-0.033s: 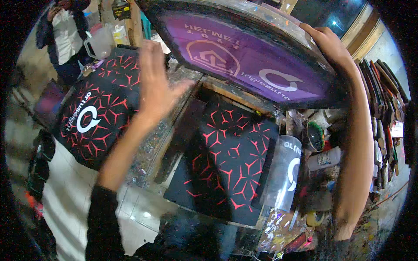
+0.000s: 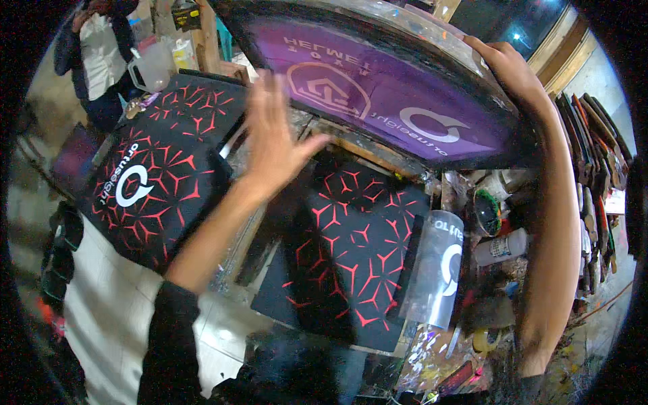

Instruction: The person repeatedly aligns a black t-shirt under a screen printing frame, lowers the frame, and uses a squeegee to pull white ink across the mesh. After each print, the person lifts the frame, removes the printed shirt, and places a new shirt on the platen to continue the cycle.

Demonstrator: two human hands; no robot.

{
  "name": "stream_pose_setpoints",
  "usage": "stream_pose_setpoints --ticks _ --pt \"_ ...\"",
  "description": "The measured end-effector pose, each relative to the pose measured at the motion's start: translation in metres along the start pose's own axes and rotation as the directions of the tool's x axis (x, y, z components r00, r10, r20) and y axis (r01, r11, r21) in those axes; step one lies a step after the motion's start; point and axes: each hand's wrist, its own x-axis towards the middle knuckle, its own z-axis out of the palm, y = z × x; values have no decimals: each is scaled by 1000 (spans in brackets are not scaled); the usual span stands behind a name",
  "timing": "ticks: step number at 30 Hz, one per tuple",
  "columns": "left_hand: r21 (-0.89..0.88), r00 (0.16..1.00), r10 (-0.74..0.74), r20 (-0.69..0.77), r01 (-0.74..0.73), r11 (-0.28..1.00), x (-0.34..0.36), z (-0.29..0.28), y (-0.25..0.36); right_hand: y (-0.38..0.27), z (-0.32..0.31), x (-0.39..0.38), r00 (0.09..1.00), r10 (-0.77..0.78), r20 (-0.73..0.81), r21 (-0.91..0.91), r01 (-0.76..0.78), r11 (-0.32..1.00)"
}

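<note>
My right hand (image 2: 499, 64) grips the upper edge of a screen-printing frame (image 2: 388, 17), which is tilted up. Its purple mesh (image 2: 405, 77) carries pale stencil designs. Below the raised frame lies a black fabric panel (image 2: 368, 236) with a red geometric pattern, partly in shadow. My left hand (image 2: 273, 145) hovers between this panel and a similar printed panel on the left. Its fingers are stretched out, a little blurred, and hold nothing. The left panel (image 2: 182, 219) also bears a white round emblem.
A clear film sheet (image 2: 435, 270) with a white emblem curls beside the central panel. Jars, a bowl (image 2: 486, 209) and tape (image 2: 482, 339) crowd the right side. Many squeegee-like wooden pieces (image 2: 594, 162) stand farther right. Another person (image 2: 101, 57) stands at the far left near a plastic jug (image 2: 152, 71).
My left hand has moved to the right, away from the left panel and toward the central one. My right hand and the raised frame stay nearly in place.
</note>
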Motion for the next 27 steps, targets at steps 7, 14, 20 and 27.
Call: stream_pose_setpoints --ticks 7,14,20,27 --pt "-170 968 -130 -216 94 981 33 205 91 14 1 9 983 158 94 12 -160 987" --pt "-104 974 -225 8 224 969 22 197 111 42 11 26 950 208 234 441 -295 848" --pt "-843 598 724 345 -141 519 -136 68 249 39 23 10 982 190 -24 43 -189 981" --pt "-321 685 45 727 281 904 -199 -21 71 11 16 -1 961 245 126 144 -262 954"
